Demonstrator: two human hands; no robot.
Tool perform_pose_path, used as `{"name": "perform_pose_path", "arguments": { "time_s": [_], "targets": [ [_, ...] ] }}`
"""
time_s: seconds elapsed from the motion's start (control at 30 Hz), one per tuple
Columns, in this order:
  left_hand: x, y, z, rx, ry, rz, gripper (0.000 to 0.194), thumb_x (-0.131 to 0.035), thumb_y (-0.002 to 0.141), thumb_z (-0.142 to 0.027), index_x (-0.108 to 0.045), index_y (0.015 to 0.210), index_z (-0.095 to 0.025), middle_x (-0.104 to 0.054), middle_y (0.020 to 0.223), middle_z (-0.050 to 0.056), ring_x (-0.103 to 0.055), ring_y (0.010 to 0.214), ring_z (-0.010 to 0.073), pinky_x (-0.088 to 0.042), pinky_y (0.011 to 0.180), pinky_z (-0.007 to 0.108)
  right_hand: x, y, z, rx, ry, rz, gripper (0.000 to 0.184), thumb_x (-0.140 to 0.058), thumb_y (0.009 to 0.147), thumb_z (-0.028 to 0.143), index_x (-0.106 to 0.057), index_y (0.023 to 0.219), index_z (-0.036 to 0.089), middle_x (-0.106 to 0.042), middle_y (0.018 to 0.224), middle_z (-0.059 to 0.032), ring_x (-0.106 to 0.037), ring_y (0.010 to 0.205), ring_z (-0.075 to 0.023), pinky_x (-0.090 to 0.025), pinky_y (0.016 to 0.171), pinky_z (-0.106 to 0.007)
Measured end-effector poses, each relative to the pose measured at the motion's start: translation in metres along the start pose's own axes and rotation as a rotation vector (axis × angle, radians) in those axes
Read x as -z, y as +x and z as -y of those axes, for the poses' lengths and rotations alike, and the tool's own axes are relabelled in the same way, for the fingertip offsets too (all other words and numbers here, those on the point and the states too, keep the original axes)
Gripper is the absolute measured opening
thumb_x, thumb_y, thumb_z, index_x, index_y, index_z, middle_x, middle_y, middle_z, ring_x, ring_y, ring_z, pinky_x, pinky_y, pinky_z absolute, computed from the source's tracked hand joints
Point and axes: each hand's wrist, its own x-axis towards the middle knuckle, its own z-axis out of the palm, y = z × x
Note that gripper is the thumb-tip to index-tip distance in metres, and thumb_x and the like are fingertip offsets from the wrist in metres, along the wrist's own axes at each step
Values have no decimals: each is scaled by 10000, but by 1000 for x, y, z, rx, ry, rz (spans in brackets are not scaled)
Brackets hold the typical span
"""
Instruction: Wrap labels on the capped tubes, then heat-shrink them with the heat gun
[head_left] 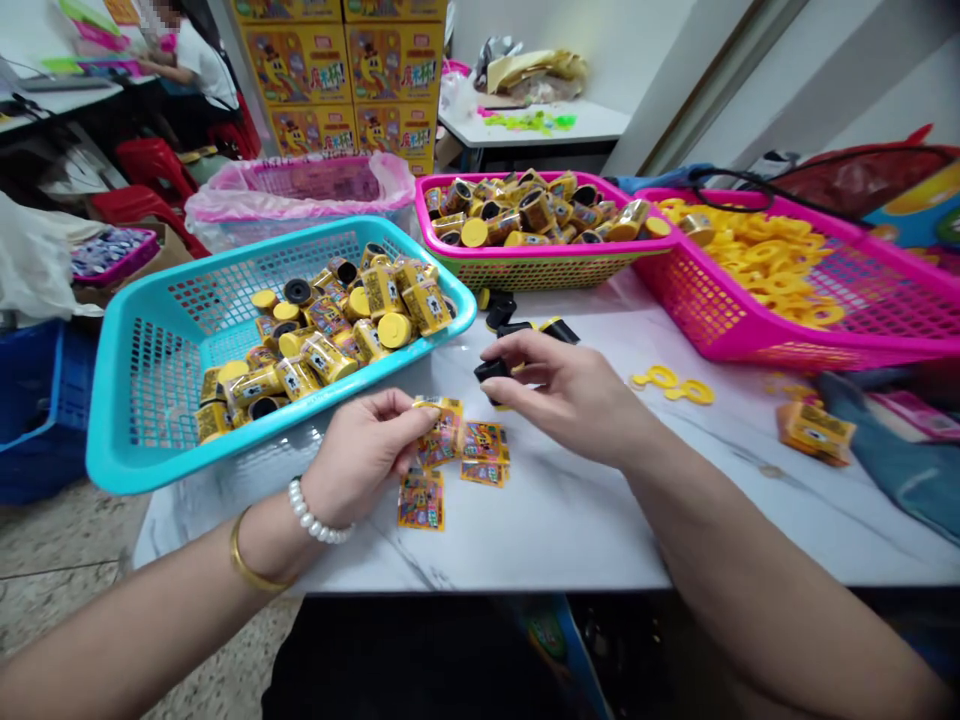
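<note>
Noted behind work area: printed yellow cartons [337, 75], stacked; pink-lined bin [300, 185] before them; red plastic stools [154, 170]; seated co-worker [202, 80], far left.

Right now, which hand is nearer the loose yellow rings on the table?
Right. The right hand is just left of the yellow rings; the left hand is farther left.
</note>
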Motion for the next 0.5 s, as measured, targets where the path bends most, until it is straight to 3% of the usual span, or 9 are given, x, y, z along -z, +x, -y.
{"name": "perform_pose_path", "arguments": {
  "time_s": [0.07, 0.17, 0.3, 0.37, 0.5],
  "targets": [
    [0, 3, -1, 54, -87, -18, 256, -687, 790, -181, -525, 593, -158, -428, 386, -66, -322, 327, 31, -177, 369, 157, 8, -2, 4, 4, 302, 30, 343, -645, 858, 429, -702, 1127, 224, -692, 979, -43, -692, 725, -155, -591, 678, -320],
    [0, 6, -3, 157, -156, -28, 289, -576, 896, -161, -540, 610, -143, -411, 352, -51, -295, 302, 25, -143, 351, 144, 15, -3, 7, -4, 495, 120, 361, -691, 845, 414, -722, 1183, 291, -700, 994, -26, -688, 742, -143, -600, 728, -322],
    [1, 9, -4, 298, -275, 9, 345, -488, 949, -122, -528, 606, -133, -392, 341, -51, -242, 285, 11, -91, 334, 135, 9, -1, 5, -33, 642, 206, 486, -823, 725, 360, -720, 1197, 311, -721, 967, -13, -678, 845, -158, -576, 795, -306],
    [2, 10, -4, 328, -338, 51, 336, -479, 950, -109, -532, 620, -128, -389, 347, -55, -227, 285, 7, -79, 329, 129, 2, -1, 4, -77, 690, 220, 462, -846, 690, 368, -748, 1132, 274, -736, 987, -29, -685, 889, -177, -570, 827, -323],
    [6, 14, -2, 310, -438, 185, 267, -490, 941, -120, -591, 694, -110, -388, 348, -61, -216, 288, 10, -88, 325, 123, -7, -1, 6, -138, 558, 177, 360, -807, 720, 388, -773, 1038, 223, -735, 968, -54, -660, 792, -164, -560, 764, -326]
  ]
}}
